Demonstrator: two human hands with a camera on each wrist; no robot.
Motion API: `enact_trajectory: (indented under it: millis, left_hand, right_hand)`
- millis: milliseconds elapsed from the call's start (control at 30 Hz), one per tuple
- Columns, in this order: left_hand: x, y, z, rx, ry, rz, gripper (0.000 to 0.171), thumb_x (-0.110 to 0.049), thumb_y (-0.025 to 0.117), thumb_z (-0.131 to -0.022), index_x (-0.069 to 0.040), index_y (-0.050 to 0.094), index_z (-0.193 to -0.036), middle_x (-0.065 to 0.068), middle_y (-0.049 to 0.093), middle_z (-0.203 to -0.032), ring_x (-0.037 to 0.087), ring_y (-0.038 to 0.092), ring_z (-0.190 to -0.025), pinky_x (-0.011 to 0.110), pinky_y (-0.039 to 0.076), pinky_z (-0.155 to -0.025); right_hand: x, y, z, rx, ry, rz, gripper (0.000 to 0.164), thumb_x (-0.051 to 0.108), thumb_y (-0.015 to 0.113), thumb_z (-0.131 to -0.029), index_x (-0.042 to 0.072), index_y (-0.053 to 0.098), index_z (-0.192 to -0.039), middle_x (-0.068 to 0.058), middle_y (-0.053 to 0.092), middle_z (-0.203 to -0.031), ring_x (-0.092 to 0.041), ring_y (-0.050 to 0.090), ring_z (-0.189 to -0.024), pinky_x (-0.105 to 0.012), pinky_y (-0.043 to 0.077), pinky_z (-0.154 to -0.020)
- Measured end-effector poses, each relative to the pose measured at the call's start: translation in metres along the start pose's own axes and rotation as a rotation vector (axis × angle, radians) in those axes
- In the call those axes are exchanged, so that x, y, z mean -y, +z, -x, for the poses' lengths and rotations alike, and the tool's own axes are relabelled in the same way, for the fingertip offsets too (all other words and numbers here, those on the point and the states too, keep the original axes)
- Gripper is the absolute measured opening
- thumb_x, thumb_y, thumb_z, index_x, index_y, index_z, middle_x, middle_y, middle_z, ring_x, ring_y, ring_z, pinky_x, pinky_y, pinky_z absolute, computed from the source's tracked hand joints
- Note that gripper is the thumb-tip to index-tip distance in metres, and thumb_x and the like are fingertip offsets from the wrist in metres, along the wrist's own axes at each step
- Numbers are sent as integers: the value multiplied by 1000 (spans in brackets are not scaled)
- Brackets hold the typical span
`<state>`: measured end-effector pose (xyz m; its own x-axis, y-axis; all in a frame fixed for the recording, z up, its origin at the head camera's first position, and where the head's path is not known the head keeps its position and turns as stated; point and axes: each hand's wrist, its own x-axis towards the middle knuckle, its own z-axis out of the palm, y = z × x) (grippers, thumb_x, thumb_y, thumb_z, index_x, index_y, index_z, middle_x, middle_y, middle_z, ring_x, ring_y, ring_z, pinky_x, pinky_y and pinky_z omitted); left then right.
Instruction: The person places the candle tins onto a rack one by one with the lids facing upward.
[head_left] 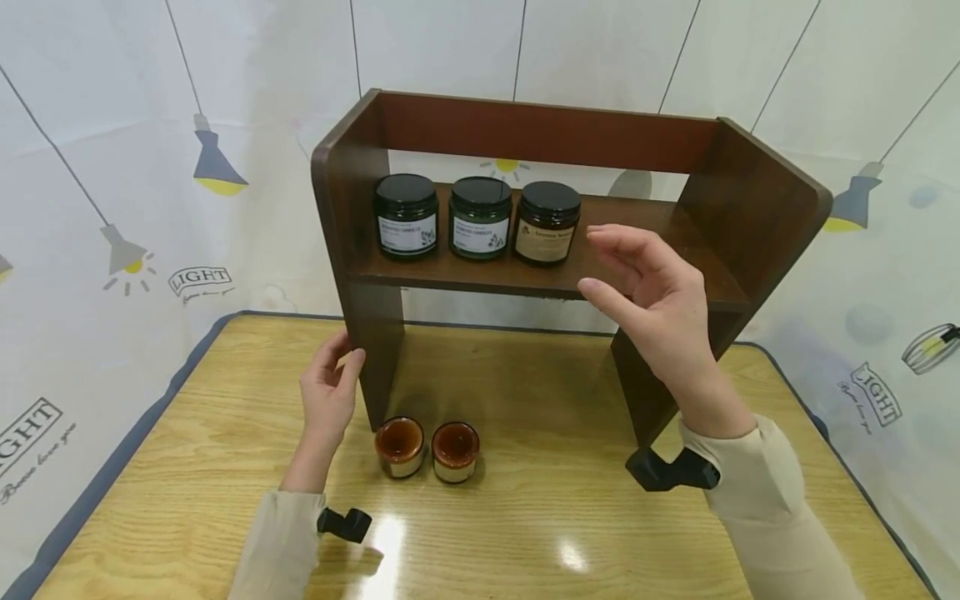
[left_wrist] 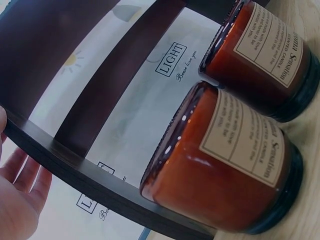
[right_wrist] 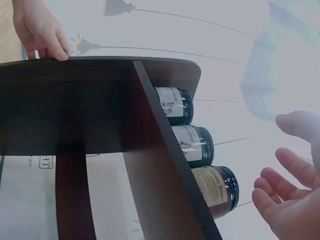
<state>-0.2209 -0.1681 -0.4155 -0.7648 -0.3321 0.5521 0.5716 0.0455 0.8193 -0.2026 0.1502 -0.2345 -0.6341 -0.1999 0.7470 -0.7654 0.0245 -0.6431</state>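
Observation:
My left hand [head_left: 328,392] holds the front edge of a dark brown wooden shelf [head_left: 547,129] at its left side panel, thumb at the edge and fingers along the outer face. Three lidded candle jars stand on its board: two green jars [head_left: 407,218] [head_left: 480,221] with white labels, then an amber jar [head_left: 546,225] with a tan label. To the right of the amber jar, my right hand [head_left: 663,308] is raised, thumb and fingers apart, nothing between them. Two amber candle jars [left_wrist: 225,155] [left_wrist: 267,60] stand upside down on their black lids below, near the left panel.
The shelf stands on a wood-grain table [head_left: 525,525] with a dark blue border. A pale backdrop [head_left: 90,275] printed with hanging lamps encloses the back and sides. The right side panel [head_left: 780,200] rises just beyond my right hand.

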Motion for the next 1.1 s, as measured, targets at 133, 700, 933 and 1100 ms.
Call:
enact_trajectory:
  millis: [133,700,933,1100]
  left_hand:
    - [0,-1,0,2,6,-1,27,7,55,-89,18,53,-114,-14,63,-99,5,57,-95,15,47,-79]
    - [0,0,0,-4,7,12,27,8,55,-89,18,53,-114,-11,63,-99,7,57,-94,16,48,-79]
    - [-3,0,0,-1,14,18,27,10,55,-88,19,52,-114,-12,63,-99,6,57,-94,16,48,-79]
    - [-2,0,-1,-2,7,15,27,10,55,-88,20,52,-113,-13,63,-98,6,57,-94,16,48,-79]
  right_hand:
    - [0,3,9,22,12,-22,37,-8,68,-80,-17,54,-113,-11,59,-117,-28,53,-112,-31,41,-98]
    - [-7,21,38,108,51,-90,39,-19,64,-75,-17,53,-112,-18,57,-118,-27,52,-114,-34,42,-97]
    - [-17,29,52,129,94,-125,38,-3,70,-80,-18,53,-111,-12,58,-118,-22,52,-115,-37,42,-98]
    - [-26,35,60,146,79,-157,35,-10,67,-79,-14,55,-112,-7,59,-117,-22,53,-114,-36,42,-97]
